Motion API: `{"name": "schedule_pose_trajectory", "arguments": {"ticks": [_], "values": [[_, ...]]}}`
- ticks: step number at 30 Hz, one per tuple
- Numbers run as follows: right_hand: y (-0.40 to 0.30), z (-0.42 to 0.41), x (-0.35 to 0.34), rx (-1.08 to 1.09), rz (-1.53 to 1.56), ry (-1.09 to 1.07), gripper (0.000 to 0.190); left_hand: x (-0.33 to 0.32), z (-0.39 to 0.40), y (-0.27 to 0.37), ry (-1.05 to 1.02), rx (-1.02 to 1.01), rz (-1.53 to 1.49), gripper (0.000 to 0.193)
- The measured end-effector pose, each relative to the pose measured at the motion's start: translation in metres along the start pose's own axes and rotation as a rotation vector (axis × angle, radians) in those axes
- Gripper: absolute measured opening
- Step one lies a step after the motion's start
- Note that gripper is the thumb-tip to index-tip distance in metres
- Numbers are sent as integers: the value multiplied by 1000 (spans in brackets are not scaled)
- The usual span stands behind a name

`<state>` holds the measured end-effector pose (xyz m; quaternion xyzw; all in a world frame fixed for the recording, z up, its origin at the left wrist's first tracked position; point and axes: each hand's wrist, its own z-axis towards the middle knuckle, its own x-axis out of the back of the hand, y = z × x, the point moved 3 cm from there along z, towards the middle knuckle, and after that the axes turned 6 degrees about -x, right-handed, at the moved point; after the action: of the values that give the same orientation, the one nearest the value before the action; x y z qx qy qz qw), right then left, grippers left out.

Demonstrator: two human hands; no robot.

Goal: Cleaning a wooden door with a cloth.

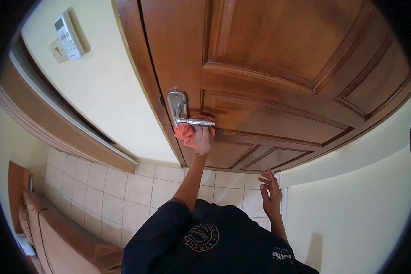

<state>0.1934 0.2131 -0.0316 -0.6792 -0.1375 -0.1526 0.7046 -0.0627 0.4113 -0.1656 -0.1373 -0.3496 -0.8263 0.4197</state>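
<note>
My left hand (202, 138) grips a coral-red cloth (185, 133) just under and behind the metal lever handle (198, 122). Part of the cloth shows above the lever too, between it and the wooden door (246, 116). The fingertips are hidden behind the lever. At the lever's left end is its metal backplate (176, 99), fixed upright near the door's edge. My right hand (271, 193) is raised to the right, below the door's bottom edge in the picture. Its fingers are loosely bent and apart, with nothing in them.
A white remote control (68, 36) hangs on the pale wall (102, 78), partly over a light switch (57, 52). Brown-covered furniture (61, 236) stands at lower left on the tiled floor (116, 191). A plain wall (342, 212) runs along my right side.
</note>
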Motion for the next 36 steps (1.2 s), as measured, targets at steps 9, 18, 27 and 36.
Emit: {"name": "schedule_pose_trajectory", "arguments": {"ticks": [9,18,27,36], "values": [[4,9,6,29,-31,-29,51,-15,19,25,-154,182,-102,51],[8,17,6,53,-22,-84,51,-8,25,51,-20,135,-223,72],[20,26,-1,106,-18,-164,52,-19,-3,32,-139,289,-335,75],[51,39,4,83,56,-165,50,-31,-9,112,121,456,-366,76]]}}
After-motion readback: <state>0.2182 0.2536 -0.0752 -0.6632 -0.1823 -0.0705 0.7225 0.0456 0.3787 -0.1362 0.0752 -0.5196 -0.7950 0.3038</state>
